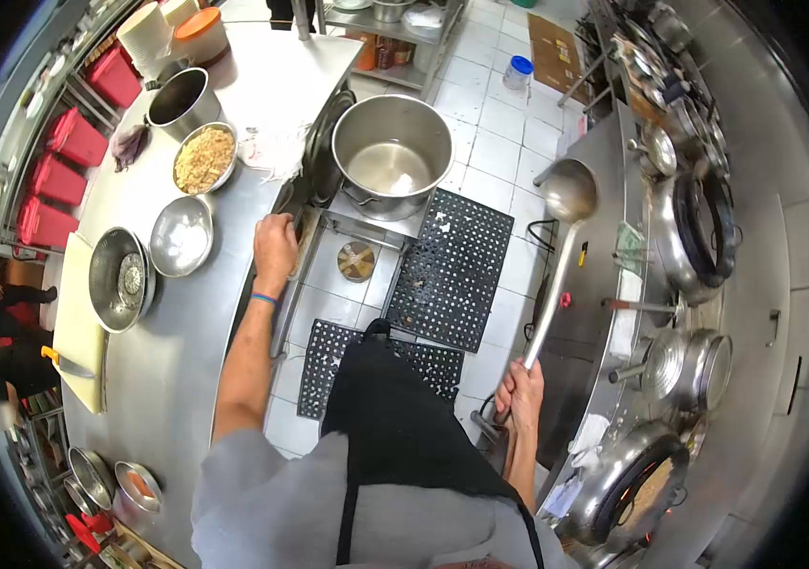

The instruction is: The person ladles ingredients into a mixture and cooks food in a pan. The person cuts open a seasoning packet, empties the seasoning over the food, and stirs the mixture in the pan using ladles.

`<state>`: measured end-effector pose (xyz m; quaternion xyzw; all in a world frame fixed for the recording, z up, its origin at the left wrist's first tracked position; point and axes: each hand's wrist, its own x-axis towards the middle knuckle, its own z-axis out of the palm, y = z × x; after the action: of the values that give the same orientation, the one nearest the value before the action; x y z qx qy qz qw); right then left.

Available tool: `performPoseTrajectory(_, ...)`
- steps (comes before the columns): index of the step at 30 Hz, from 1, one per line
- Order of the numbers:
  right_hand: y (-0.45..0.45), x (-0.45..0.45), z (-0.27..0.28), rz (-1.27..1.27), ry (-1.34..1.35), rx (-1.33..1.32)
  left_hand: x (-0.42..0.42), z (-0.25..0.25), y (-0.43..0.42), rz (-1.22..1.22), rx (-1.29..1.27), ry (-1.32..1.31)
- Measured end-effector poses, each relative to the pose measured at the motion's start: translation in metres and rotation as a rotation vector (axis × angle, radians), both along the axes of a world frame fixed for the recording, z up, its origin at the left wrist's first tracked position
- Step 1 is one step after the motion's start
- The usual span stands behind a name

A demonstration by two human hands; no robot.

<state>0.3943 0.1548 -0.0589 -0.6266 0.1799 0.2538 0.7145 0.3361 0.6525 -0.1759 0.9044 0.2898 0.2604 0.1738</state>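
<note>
Landmark: large pot [393, 156], on a low metal stand, open side up. Something pale and shiny at its bottom; can't tell liquid from glare on my feed.

Ladle [559, 248]: right of the pot, tilted, bowl at the far end roughly level with the pot, apart from it. The handle runs back toward the wearer into the right hand [521, 391], nearer the wearer than the pot and off to its right. Right fingers are wrapped round the handle; hand closed on it.

Left hand [275, 245]: nearer the wearer than the pot and left of it, at the edge of the steel counter [172, 379]. Fingers curled, not spread. Can't tell if it grips the edge or only rests there. Ladle is well apart from it, across to the right.

Left of the pot, on the counter: bowl of crumbly tan food [205, 159], empty-looking metal bowl [182, 237], deep pot [183, 102]. Wearer's side of the pot: black perforated mat [452, 270] on floor tiles. Far right of the pot, past the ladle: range with woks [675, 237].
</note>
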Motion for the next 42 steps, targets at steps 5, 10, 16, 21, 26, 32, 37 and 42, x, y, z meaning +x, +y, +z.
performPoseTrajectory(5, 0.109, 0.086, -0.009, 0.338, -0.102, -0.086, 0.005, 0.005, 0.043, 0.042, 0.105, 0.170)
performPoseTrajectory(10, 0.221, 0.173, -0.071, 0.592, -0.140, -0.353, 0.017, 0.012, 0.063, 0.171, -0.061, 0.207)
performPoseTrajectory(16, 0.313, 0.249, -0.176, 0.757, -0.287, -0.830, 0.023, 0.002, 0.067, 0.203, -0.033, 0.207)
performPoseTrajectory(21, 0.345, 0.283, -0.219, 0.783, -0.325, -0.944, 0.025, 0.003, 0.068, 0.208, -0.029, 0.202)
performPoseTrajectory(26, 0.350, 0.297, -0.248, 0.796, -0.354, -0.974, 0.027, 0.004, 0.068, 0.216, -0.017, 0.201)
performPoseTrajectory(32, 0.358, 0.293, -0.241, 0.728, -0.211, -0.883, 0.029, 0.005, 0.068, 0.208, -0.016, 0.173)
performPoseTrajectory(37, 0.362, 0.298, -0.240, 0.508, 0.190, -0.399, 0.029, 0.007, 0.068, 0.209, -0.029, 0.164)
performPoseTrajectory(42, 0.346, 0.311, -0.249, 0.151, 0.662, 0.277, 0.030, 0.004, 0.068, 0.216, 0.000, 0.159)
